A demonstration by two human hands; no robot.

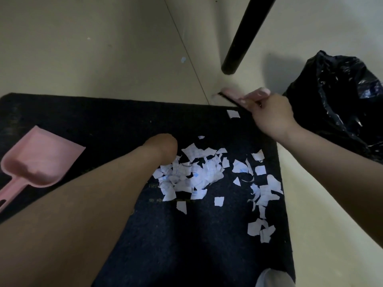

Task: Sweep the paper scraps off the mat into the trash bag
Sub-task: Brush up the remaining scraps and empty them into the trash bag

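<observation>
Pale floor tiles surround a dark mat [103, 121] that fills most of the view from the head camera. Nearest, at the bottom edge, a bit of light cloth [273, 279] shows over the mat's right side. Above it the left forearm runs up from the lower left across the mat, and the left hand [162, 145] is bent down at the wrist beside the main heap, so its fingers are hidden and I cannot tell whether they are curled or straight. White paper scraps [192, 177] with a faint grid print lie heaped in the middle of the mat, touching or just beside that hand, with a looser trail running down near the mat's right edge and one single piece up by the far right corner. On the left part of the mat rests a pink dustpan [39, 160], its handle pointing toward the lower left. Farther off, the right hand [271, 114] grips a pink brush [246, 98] at the mat's far right corner, its dark bristles over the corner's edge. Right of that hand a black trash bag [339, 96] stands on the floor with its mouth open. Beyond, a black furniture leg [244, 36] slants down to the floor
</observation>
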